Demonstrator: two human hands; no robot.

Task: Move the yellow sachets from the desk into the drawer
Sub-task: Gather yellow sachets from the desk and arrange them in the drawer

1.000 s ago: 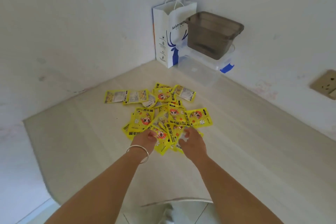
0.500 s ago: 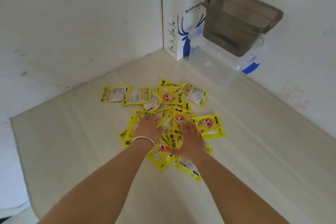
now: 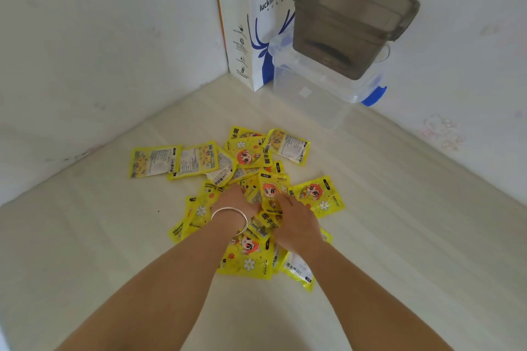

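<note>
Left hand (image 3: 232, 202) and right hand (image 3: 296, 222) palms-down, pressed on yellow sachets (image 3: 248, 256)

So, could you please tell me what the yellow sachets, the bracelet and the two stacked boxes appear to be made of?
The yellow sachets look like glossy printed plastic or foil film: they crinkle and catch glare. The bracelet on the left wrist looks like polished silver-toned metal, judging by its bright sheen. The grey box seems smoky translucent plastic, and the clear box beneath it transparent plastic with blue clips.

Counted: yellow sachets (image 3: 248, 155) — roughly fifteen, overlapping; paper bag (image 3: 253, 23) — one; plastic boxes (image 3: 350, 20) — two, stacked; hands — two.
</note>
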